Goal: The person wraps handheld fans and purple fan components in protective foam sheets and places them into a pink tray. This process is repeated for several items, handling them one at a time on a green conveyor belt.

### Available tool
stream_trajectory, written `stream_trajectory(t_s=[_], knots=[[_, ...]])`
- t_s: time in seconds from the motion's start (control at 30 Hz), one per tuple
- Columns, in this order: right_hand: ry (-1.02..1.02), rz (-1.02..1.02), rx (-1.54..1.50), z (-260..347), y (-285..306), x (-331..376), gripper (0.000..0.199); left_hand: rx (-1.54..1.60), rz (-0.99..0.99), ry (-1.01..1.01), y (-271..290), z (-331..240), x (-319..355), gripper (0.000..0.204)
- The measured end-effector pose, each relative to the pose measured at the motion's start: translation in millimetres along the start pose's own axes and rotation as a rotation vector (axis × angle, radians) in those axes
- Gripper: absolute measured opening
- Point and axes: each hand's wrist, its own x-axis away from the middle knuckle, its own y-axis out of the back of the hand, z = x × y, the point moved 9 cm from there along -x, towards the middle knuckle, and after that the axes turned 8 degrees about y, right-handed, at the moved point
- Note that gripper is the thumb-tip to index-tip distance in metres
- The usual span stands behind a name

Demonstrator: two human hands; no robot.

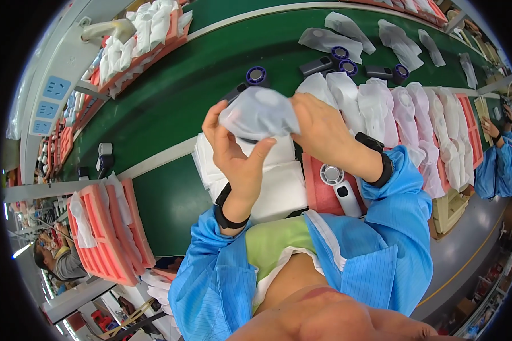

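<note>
Between my hands is a white translucent bag with a round-headed thing inside, seemingly a handheld fan. My left hand cups its left side, fingers behind and thumb in front. At the bag's right end, my right hand grips it with bent fingers; the fingertips are partly hidden. Beneath my hands lies a stack of white bags. Just right of the stack, a white handheld fan rests in a pink foam tray. A dark handheld fan lies on the green surface beyond the bag.
Several bagged fans fill pink foam on the right. Dark fans and loose bags lie on the green belt. Pink foam trays stand at left, below a socket post. A co-worker's hand shows far right.
</note>
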Motion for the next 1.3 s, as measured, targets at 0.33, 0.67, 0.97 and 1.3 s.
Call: stream_trajectory(t_s=[0.33,0.67,0.97,1.3], knots=[[-0.294,0.208,-0.357,-3.9,-6.8,7.1,0.044,0.058,0.028,0.229,26.5,38.6,-29.6,0.022],[-0.395,0.229,-0.127,-175.1,-47.3,-59.4,0.047,-0.433,0.161,0.366,22.5,114.8,-4.6,0.025],[-0.469,0.696,0.278,-280.3,-114.9,-56.5,0.037,-0.998,0.461,0.088,-16.6,141.2,28.0,0.016],[-1.230,0.826,0.807,-465.7,142.9,226.6,0.029,-0.847,0.505,0.299,-22.6,148.7,17.3,0.009]])
